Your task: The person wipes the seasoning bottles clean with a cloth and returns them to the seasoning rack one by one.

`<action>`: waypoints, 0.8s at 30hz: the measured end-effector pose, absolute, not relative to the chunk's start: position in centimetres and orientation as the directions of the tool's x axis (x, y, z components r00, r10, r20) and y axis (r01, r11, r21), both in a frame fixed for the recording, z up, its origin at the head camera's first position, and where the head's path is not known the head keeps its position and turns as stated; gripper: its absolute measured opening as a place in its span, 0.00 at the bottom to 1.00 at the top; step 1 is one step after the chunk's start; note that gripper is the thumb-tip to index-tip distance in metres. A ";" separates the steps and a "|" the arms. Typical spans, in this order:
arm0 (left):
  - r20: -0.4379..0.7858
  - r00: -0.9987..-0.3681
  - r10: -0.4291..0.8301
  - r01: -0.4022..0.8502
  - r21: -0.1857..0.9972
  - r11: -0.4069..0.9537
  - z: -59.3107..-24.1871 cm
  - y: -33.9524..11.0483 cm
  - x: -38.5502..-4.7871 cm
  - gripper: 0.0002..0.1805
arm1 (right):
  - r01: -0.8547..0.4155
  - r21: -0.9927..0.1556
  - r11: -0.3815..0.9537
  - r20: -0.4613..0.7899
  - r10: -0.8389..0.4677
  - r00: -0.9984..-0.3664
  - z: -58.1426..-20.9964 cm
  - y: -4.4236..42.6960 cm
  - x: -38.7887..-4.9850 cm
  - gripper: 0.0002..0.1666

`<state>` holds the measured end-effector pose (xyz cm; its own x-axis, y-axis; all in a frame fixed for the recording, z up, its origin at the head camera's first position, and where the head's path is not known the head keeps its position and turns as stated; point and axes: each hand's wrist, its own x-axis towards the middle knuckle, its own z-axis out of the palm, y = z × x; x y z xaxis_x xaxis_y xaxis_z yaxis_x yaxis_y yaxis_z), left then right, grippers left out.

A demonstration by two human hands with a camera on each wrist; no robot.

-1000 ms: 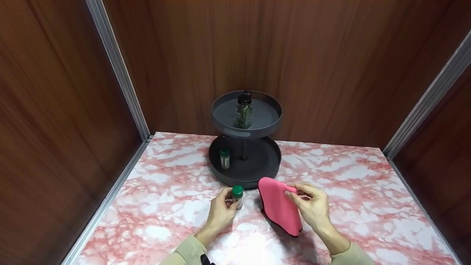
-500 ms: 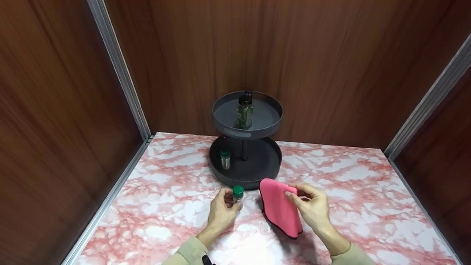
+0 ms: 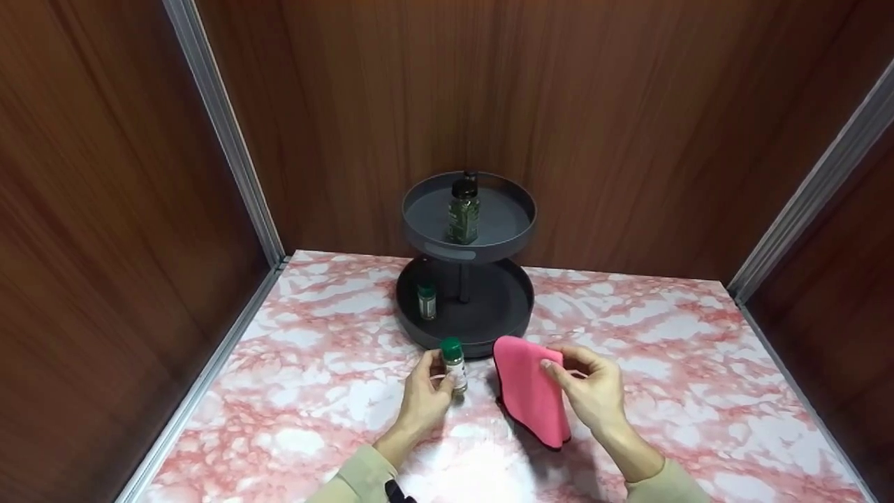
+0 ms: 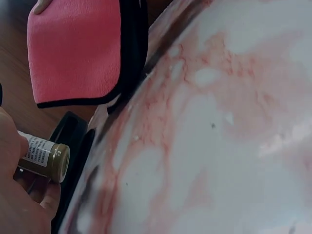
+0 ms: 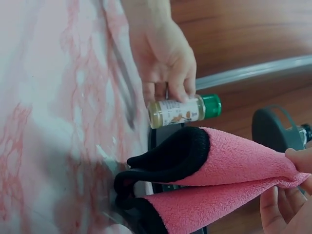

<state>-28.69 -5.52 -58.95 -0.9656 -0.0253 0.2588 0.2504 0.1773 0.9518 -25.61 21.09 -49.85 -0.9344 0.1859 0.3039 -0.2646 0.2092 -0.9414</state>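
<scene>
My left hand (image 3: 424,395) grips a small spice jar (image 3: 455,372) with a green cap and a white label, held upright above the table. Its thumb and fingers close round the jar's side, and the right wrist view shows pale powder inside the jar (image 5: 178,111). To the right, my right hand (image 3: 597,391) pinches the top edge of a folded pink cloth (image 3: 531,391) with a black border. The cloth hangs down in folds, beside the jar and apart from it.
A dark two-tier round turntable stand (image 3: 482,339) is just behind the hands. On its upper tier stands a black-capped jar of green herbs (image 3: 464,218), with another dark cap behind it. A green-capped jar (image 3: 427,304) stands on the lower tier. Wood panels enclose the marbled table (image 3: 314,391).
My left hand has raised the spice jar a little, and more of its label and body shows. The right hand and the cloth have hardly moved.
</scene>
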 end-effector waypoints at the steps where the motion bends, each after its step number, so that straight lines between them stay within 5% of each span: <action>1: 0.262 -0.965 -0.016 0.255 0.952 0.171 -58.7 -5.4 -28.6 0.19 | -0.270 -0.941 0.205 0.308 0.184 -0.933 -49.7 21.0 -25.7 0.13; 16: 0.356 -0.934 0.033 0.356 0.920 0.160 -55.1 -2.6 -28.1 0.17 | -0.354 -0.925 0.137 0.375 0.186 -0.908 -48.4 18.4 -27.7 0.13; 24: 0.391 -0.920 0.026 0.389 0.904 0.180 -53.4 -1.1 -28.3 0.14 | -0.433 -0.887 0.158 0.447 0.061 -0.893 -48.5 17.2 -27.8 0.12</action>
